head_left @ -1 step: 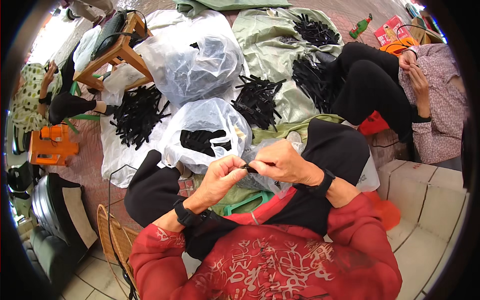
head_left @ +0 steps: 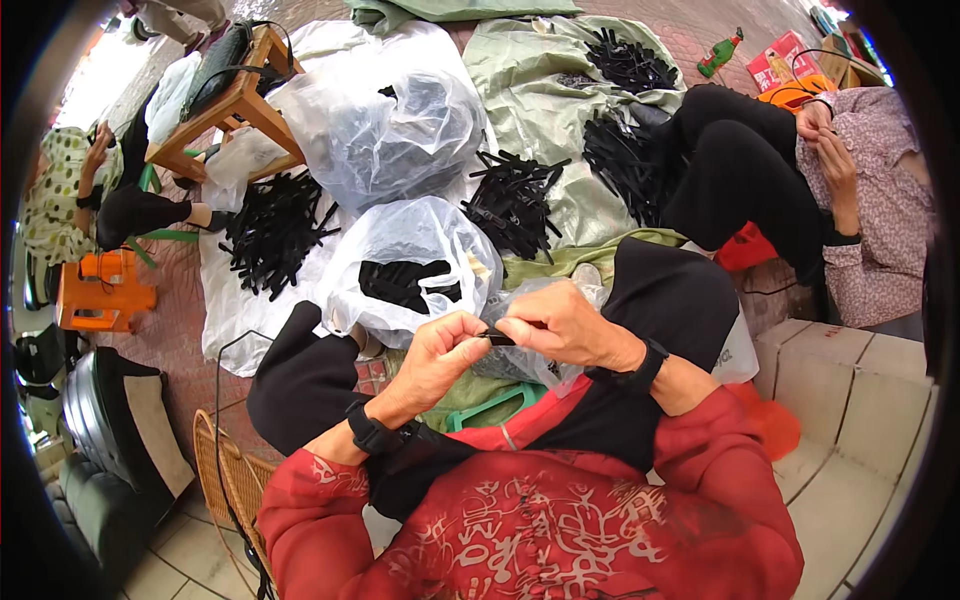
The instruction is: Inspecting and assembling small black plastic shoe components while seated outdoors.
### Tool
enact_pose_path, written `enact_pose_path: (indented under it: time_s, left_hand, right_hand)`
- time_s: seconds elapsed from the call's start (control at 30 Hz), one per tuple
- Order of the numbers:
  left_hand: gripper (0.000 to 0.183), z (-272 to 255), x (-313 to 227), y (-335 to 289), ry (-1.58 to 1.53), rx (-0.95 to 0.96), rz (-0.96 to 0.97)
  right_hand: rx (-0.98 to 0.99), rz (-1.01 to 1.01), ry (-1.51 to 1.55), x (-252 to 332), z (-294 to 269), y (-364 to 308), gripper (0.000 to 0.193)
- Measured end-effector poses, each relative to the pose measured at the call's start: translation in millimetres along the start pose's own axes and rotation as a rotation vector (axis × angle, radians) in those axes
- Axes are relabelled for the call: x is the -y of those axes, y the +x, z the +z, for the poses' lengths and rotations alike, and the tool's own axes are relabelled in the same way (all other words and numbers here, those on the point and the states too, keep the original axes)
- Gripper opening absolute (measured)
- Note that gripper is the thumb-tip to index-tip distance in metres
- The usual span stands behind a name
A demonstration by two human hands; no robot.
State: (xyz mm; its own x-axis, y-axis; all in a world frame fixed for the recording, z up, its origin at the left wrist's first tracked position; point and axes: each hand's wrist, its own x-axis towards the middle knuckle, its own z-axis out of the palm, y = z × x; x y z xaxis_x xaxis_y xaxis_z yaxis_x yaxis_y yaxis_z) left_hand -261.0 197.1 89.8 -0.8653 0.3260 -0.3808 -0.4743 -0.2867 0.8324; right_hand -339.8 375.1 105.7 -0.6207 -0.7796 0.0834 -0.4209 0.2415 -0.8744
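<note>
A small black strip [head_left: 498, 339] is pinched between the fingertips of both my hands, above my lap. My left hand [head_left: 440, 362] grips one end with thumb and forefinger. Bent over the other end, my right hand [head_left: 568, 322] hides part of it. Just beyond them stands an open translucent white plastic bag [head_left: 425, 230] with several black strips [head_left: 400, 285] inside. A clear crumpled bag [head_left: 535, 372] lies under my hands, and below it shows a green plastic frame-like piece [head_left: 500, 408].
Heaps of black strips lie on sheets: left [head_left: 275, 235], middle [head_left: 515, 205] and right [head_left: 620, 165]. A full plastic bag [head_left: 390, 145] stands behind, near a wooden stool [head_left: 250, 100]. Co-workers sit at right [head_left: 880, 190] and left [head_left: 65, 200]. A tiled ledge [head_left: 830, 400] is on my right.
</note>
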Motion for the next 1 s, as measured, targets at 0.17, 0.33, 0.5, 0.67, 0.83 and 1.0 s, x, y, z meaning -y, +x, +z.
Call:
enact_pose_path:
  time_s: [0.17,0.33,0.5,0.67,0.83,1.0]
  left_hand:
    - [0.010,-2.0,8.8,5.2,0.053,-0.076,0.025]
    - [0.019,-7.3,22.6,13.7,0.133,0.022,-0.039]
    - [0.043,-22.2,26.9,8.5,0.744,-0.326,0.272]
    - [0.033,-34.5,22.3,-10.0,-0.075,-0.353,0.004]
    - [0.025,-58.4,11.2,-18.0,-0.250,-0.603,0.145]
    - [0.023,-77.1,8.0,-27.9,-0.376,-0.721,0.198]
  right_hand:
    - [0.161,0.362,0.533,-8.6,2.0,-2.7,0.015]
    - [0.162,0.447,0.615,-24.8,2.9,-0.2,0.011]
    - [-0.122,0.682,0.697,-75.0,-9.1,13.1,0.007]
    - [-0.607,0.880,0.832,-148.4,12.6,19.8,0.012]
    - [-0.696,1.069,0.452,-185.6,50.0,23.1,0.025]
    - [-0.480,0.536,0.260,-160.5,72.5,52.8,0.014]
